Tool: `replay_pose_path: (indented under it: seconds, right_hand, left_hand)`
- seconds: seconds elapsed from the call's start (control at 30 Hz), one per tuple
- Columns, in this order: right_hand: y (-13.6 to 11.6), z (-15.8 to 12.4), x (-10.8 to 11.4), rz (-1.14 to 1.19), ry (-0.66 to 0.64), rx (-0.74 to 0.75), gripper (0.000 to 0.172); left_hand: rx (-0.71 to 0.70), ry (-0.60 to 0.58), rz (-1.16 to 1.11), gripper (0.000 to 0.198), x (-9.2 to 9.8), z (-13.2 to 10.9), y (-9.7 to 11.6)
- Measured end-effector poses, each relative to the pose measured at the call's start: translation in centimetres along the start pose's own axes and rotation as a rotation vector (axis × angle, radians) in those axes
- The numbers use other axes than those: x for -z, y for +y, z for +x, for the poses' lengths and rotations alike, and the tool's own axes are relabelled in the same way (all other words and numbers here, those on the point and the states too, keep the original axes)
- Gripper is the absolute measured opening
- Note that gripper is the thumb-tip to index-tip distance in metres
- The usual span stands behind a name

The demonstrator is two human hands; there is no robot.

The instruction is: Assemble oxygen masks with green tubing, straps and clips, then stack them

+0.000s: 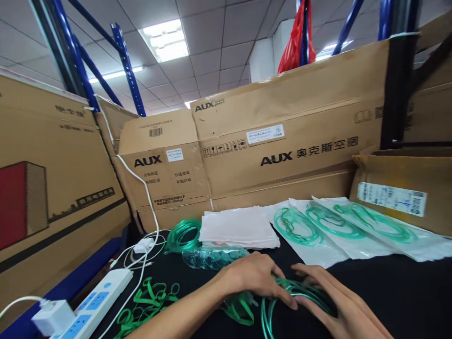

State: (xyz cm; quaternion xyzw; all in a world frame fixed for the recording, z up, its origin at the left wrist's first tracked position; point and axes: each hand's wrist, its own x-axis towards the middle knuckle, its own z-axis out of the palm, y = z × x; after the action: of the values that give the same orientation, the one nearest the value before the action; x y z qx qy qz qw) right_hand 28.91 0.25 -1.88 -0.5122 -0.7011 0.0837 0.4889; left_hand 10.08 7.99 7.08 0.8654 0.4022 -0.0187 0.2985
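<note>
My left hand point(259, 278) lies over a coil of green tubing point(282, 303) on the black table surface point(388, 287), fingers curled down onto the coil. My right hand point(335, 301) rests on the same coil from the right, fingers extended and pressing the tubing. A clear mask part point(213, 256) lies just beyond my left hand. Loose green straps point(144, 301) lie to the left of my forearm.
A stack of empty white pouches point(240, 228) sits at the back centre, with another green tubing coil point(181, 235) beside it. Three bagged tubing sets point(335, 226) lie at right. Cardboard boxes point(282, 141) wall the back and sides. A white power strip point(95, 303) with cables lies at left.
</note>
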Motion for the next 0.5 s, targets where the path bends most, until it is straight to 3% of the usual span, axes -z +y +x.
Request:
replay_pose_path:
  seconds: [0.07, 0.13, 0.2, 0.3, 0.4, 0.5]
  right_hand:
    - [0.6, 0.3, 0.2, 0.064, 0.051, -0.130, 0.052]
    - [0.6, 0.7, 0.7, 0.208, 0.036, -0.260, 0.062]
    - [0.0, 1.2, 1.7, 0.333, -0.021, -0.329, 0.056]
    - [-1.8, 1.7, 2.9, 0.339, -0.022, -0.295, 0.047]
    - [-3.1, 1.7, 2.9, 0.303, -0.015, -0.259, 0.047]
    - [-3.3, 1.3, 1.9, 0.296, -0.079, -0.318, 0.050]
  left_hand:
    - [-0.101, 0.129, 0.044, 0.029, 0.5, -0.6, 0.3]
    - [-0.186, 0.276, 0.046, 0.023, 1.1, -1.5, 0.8]
    - [-0.248, 0.419, 0.045, 0.018, 1.7, -2.6, 1.4]
    - [-0.326, 0.566, 0.055, 0.017, 2.3, -3.8, 2.2]
    - [-0.390, 0.596, 0.143, 0.016, 2.0, -4.2, 2.2]
    - [-0.422, 0.541, 0.261, 0.021, 1.2, -3.9, 1.3]
